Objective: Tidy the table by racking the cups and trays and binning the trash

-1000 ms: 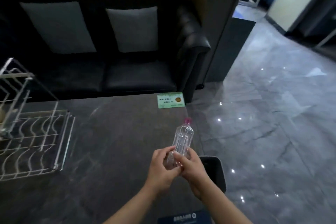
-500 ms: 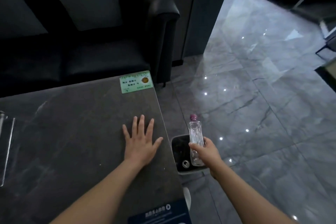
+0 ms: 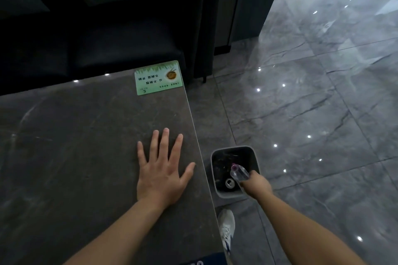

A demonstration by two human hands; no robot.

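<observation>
Grey stone makes up the worktop [image 3: 81, 135], and the left hand [image 3: 160, 170] lies flat on it with fingers spread wide, palm down, close to the edge that faces the bin [image 3: 233, 170]. A green card [image 3: 158, 77] sits at the worktop corner farthest from the bin, flush with that same edge, printed with dark characters and a round brown picture.

On the floor [image 3: 312, 114], just beside the worktop, the bin stands open, pale-walled and dark inside. A can [image 3: 230, 182] lies in its bottom, its top end showing. The right hand [image 3: 256, 185] reaches over the near rim of the bin, closed round the lower part of a clear bottle [image 3: 239, 173]. The bottle tilts, its pink cap pointing over the bin's opening, above the can. Just nearer than the bin, a white shoe [image 3: 226, 226] rests on the floor against the worktop's side. A dark sofa [image 3: 120, 34] stands beyond the worktop, on the card's side.
</observation>
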